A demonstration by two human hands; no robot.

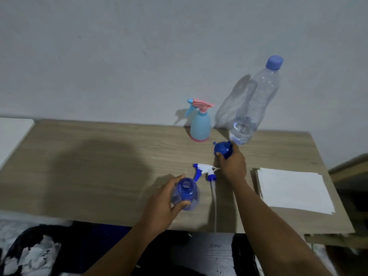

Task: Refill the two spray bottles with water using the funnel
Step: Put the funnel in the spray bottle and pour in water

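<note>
A wooden tabletop [89, 166] carries everything. The left hand [165, 198] is wrapped around a translucent blue spray bottle [187, 194], with the thumb on the near side and the fingers on the far side. The bottle is held upright on the tabletop. Its neck is uncapped and open, and no water can be made out inside it.

Just right of that hand, between the two hands, a white and blue trigger head [205, 171] lies on its side. Its dip tube is stretched toward the near edge.

Beyond it, well past the left hand and near the wall, a pale blue and pink spray bottle [200, 124] stands upright with its trigger head fitted. Its body is opaque, so its contents cannot be told.

The right hand [233, 164] is closed around a blue funnel [222, 149], which is held low over the tabletop. Just beyond this hand a clear water bottle [253, 108] stands capped in blue, with water in its lowest part only.

To the right of the right forearm, a stack of white paper [292, 188] lies flat.
</note>
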